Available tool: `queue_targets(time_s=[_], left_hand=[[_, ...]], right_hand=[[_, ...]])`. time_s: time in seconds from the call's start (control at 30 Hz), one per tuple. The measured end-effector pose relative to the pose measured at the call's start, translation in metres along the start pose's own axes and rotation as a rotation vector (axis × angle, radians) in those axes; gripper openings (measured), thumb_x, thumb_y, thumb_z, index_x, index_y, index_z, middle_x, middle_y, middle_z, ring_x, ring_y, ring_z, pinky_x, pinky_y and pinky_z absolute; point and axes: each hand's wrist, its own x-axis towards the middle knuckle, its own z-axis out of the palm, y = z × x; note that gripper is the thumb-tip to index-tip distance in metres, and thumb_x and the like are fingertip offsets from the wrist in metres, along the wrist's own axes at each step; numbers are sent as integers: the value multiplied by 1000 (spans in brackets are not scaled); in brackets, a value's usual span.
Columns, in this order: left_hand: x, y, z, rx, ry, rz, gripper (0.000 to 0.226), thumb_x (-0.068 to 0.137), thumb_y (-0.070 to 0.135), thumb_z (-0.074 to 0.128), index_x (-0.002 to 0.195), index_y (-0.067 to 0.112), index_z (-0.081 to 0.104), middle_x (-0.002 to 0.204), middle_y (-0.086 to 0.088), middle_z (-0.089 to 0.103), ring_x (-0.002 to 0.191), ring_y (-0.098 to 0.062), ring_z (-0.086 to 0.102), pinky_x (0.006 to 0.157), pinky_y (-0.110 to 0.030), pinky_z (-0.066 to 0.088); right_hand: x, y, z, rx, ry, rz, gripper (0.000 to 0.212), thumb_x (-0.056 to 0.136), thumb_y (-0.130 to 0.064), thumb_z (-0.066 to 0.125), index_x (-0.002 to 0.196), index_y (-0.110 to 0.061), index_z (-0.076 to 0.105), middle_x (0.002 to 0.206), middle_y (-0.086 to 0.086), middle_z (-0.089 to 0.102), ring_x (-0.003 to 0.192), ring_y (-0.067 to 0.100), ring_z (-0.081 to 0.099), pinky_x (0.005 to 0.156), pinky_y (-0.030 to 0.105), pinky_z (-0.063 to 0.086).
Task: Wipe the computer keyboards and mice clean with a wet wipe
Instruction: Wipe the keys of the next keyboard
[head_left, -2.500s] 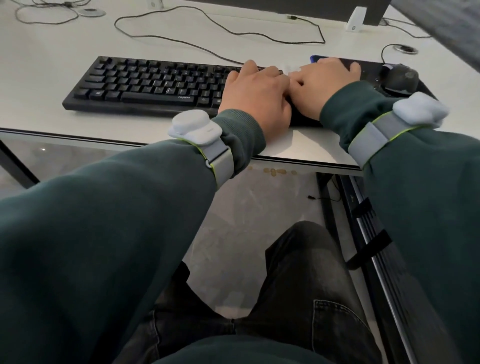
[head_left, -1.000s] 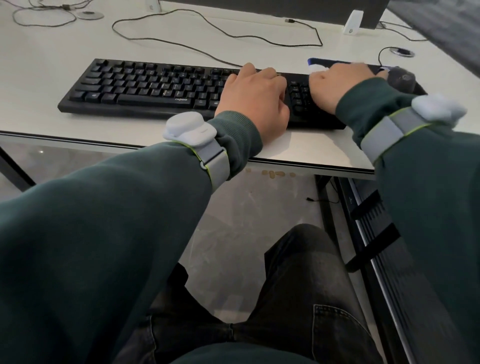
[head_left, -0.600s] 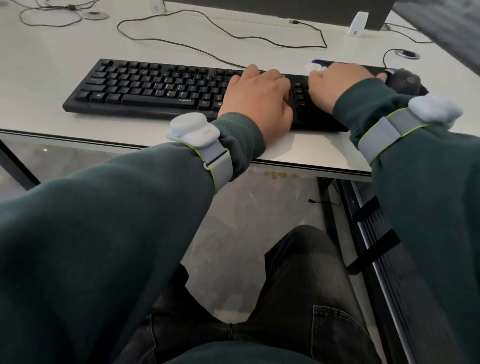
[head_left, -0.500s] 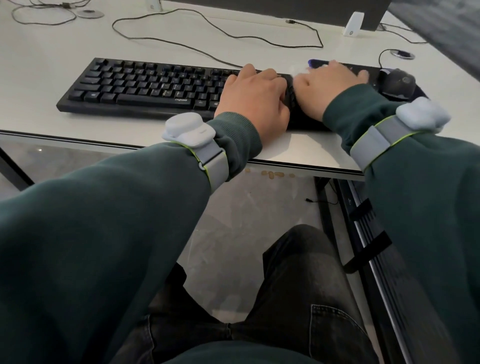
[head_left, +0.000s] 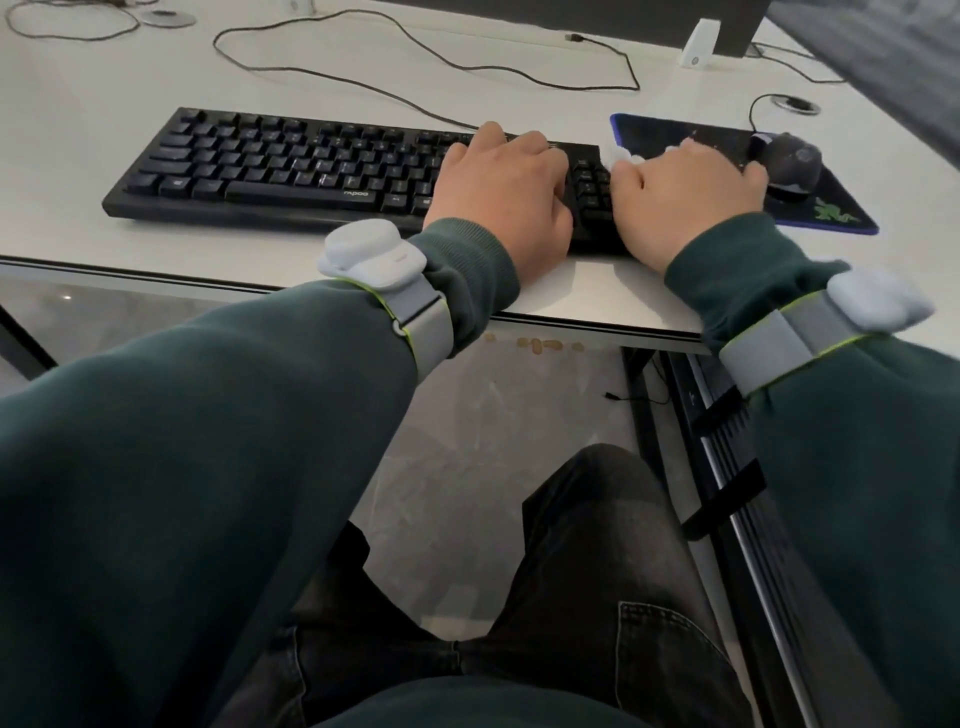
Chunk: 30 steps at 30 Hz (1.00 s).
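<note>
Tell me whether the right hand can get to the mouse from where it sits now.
Probably yes. The right hand, wet wipe under it, lies just left of the mouse, with only bare mouse pad between them.

A white bench (head_left: 78, 104) carries a black keyboard (head_left: 291, 171), a blue-edged mouse pad (head_left: 675, 130) just beside its right end, and a loose black cable (head_left: 415, 47) behind.

close head view, forward and down
</note>
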Motion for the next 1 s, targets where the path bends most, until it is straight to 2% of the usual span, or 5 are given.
queue_targets(time_s=[0.17,0.33,0.47,0.63,1.0], left_hand=[[2,0,0,10,-18,-13,24,87,29,41,95,21,62,105,4,61,107,-27,48,82,-37,32],[2,0,-1,0,-24,-23,25,87,28,41,96,20,63,106,3,61,108,-28,48,85,-38,34],[2,0,-3,-8,-22,-29,26,88,29,40,97,19,63,105,2,61,108,-28,48,85,-37,33],[0,-2,-1,9,-6,-11,19,88,31,41,91,21,57,104,3,60,107,-28,48,80,-36,32],[1,0,-3,-1,-38,-39,30,87,32,39,99,20,64,108,3,61,110,-28,47,86,-39,35]], right_hand=[[-23,-8,6,39,121,-33,44,90,-41,23,74,-21,59,84,4,49,109,36,50,92,49,37],[-29,-11,9,90,100,-41,40,93,-42,27,102,-25,62,116,1,62,127,31,43,101,56,31],[-31,-18,13,152,72,-187,44,99,-47,25,122,-36,61,147,-14,48,144,26,28,111,60,19],[-31,-13,18,168,178,-47,44,97,-41,31,107,-25,71,141,-8,56,141,28,32,109,54,26],[-23,-8,20,254,224,-266,36,94,-43,41,107,-30,72,120,-4,61,131,29,41,101,48,33]])
